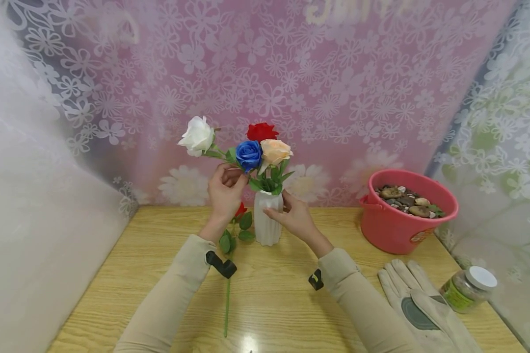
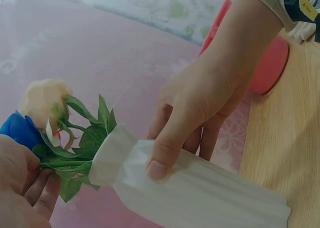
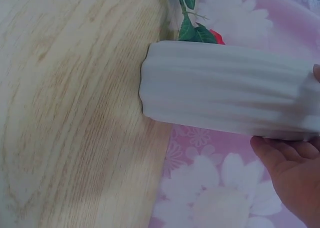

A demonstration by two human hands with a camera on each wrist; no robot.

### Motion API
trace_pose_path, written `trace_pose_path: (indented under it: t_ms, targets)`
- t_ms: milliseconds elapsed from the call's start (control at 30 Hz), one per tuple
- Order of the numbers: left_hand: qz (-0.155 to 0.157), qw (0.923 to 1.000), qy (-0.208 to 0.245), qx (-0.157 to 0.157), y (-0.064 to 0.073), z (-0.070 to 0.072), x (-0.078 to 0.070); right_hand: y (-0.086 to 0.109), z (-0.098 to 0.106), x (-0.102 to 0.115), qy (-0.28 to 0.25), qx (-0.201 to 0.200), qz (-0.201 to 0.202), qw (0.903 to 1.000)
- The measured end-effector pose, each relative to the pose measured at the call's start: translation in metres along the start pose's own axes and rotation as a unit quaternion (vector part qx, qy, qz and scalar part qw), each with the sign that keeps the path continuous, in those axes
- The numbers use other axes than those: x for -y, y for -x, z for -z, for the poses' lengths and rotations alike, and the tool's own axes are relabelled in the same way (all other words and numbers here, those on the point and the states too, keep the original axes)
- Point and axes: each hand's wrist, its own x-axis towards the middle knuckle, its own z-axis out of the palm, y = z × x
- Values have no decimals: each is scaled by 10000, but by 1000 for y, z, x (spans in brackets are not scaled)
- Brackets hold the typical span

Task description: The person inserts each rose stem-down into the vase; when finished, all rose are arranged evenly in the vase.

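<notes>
A white ribbed vase (image 1: 267, 223) stands upright on the table, with a blue rose (image 1: 249, 155), a peach rose (image 1: 276, 151) and a red rose (image 1: 262, 131) above its mouth. Further left leans a white rose (image 1: 198, 137). My left hand (image 1: 226, 192) pinches a green stem (image 2: 65, 164) just outside the vase mouth, right under the blue rose; which flower it belongs to is partly hidden. My right hand (image 1: 297, 215) grips the vase's upper part, thumb (image 2: 161, 160) across the front. Another red rose (image 1: 241, 210) lies on the table left of the vase.
A red bucket (image 1: 393, 235) of stones stands at the back right. Nearer on that side are a pair of work gloves (image 1: 424, 304) and a lidded jar (image 1: 468, 289). A flowered pink curtain (image 1: 265, 73) hangs behind the wooden table (image 1: 282, 314).
</notes>
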Motion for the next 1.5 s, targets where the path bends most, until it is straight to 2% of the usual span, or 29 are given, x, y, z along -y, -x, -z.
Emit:
trace_pose_path:
  t_ms: [500, 600, 733, 867, 967, 1367, 1500]
  targets:
    - [-20, 9988, -484, 118, -1, -1, -3, 0, 2, -1, -121, 63, -143, 9998]
    - [114, 9976, -608, 305, 1, -4, 0, 0, 2, -2, -119, 47, -141, 9998]
    - [299, 9914, -1057, 716, 8, -8, 7, 1, 1, -2, -186, 66, -117, 9997]
    - [240, 9860, -1395, 880, 13, -12, 13, 1, 0, -1, -249, 91, -139, 9996]
    - [170, 9854, -1449, 873, 14, -13, 14, 1, 1, 0, -228, 70, -158, 9996]
    - [273, 9860, -1491, 695, 13, -4, 16, 0, 2, -2, -103, -17, -50, 9999]
    - [238, 9862, -1570, 460, 13, -2, 14, 1, 2, -1, -98, 8, -122, 9999]
